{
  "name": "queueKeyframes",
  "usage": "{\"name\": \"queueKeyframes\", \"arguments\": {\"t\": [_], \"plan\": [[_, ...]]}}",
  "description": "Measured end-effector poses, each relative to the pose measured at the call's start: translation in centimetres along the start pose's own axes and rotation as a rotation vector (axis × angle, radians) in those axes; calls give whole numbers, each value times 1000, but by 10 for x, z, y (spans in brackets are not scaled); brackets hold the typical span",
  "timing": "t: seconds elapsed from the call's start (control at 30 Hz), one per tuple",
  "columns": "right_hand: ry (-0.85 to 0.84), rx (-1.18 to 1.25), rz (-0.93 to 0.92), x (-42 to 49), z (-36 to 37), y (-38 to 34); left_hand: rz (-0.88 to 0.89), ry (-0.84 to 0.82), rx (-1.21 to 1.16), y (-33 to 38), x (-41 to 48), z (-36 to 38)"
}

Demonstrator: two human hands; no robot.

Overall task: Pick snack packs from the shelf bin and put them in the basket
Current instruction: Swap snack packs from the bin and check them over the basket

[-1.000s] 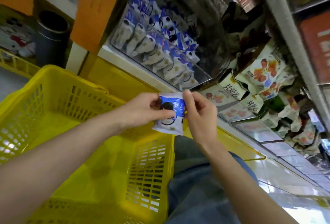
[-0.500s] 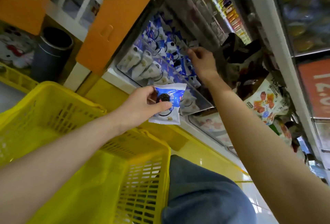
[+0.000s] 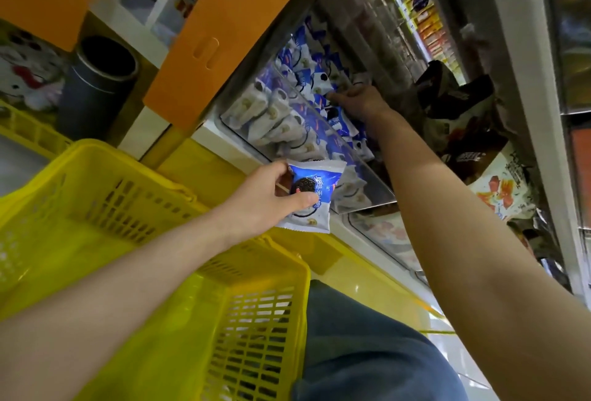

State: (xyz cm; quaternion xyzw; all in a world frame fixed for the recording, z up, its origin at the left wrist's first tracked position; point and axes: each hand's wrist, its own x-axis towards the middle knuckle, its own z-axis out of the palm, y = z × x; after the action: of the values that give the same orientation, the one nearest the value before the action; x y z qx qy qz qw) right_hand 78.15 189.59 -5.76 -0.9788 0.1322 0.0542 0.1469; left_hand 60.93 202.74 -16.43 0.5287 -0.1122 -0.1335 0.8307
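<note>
Snack pack (image 3: 311, 197) is pinched at its 9 o'clock edge by the left hand (image 3: 259, 205); judged light, crushable. Right hand (image 3: 359, 103) is in the shelf bin (image 3: 361, 163); its grip cannot be told.

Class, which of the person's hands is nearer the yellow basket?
Left. The left hand, holding a snack pack, is by the far rim of the basket; the right hand is up in the shelf bin.
</note>
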Motion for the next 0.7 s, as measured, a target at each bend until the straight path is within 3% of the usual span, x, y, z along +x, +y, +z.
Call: {"name": "queueKeyframes", "arguments": {"t": [0.23, 0.37, 0.53, 0.7], "plan": [[60, 162, 39, -5, 0, 3, -14, 20, -9, 1, -4, -2], [308, 352, -4, -18, -8, 11, -40, 61, -19, -2, -11, 0], [609, 475, -228, -80, -23, 14, -143, 140, -104, -10, -22, 11], [468, 612, -503, -185, 5, 52, -207, 194, -143, -20, -33, 15]]}}
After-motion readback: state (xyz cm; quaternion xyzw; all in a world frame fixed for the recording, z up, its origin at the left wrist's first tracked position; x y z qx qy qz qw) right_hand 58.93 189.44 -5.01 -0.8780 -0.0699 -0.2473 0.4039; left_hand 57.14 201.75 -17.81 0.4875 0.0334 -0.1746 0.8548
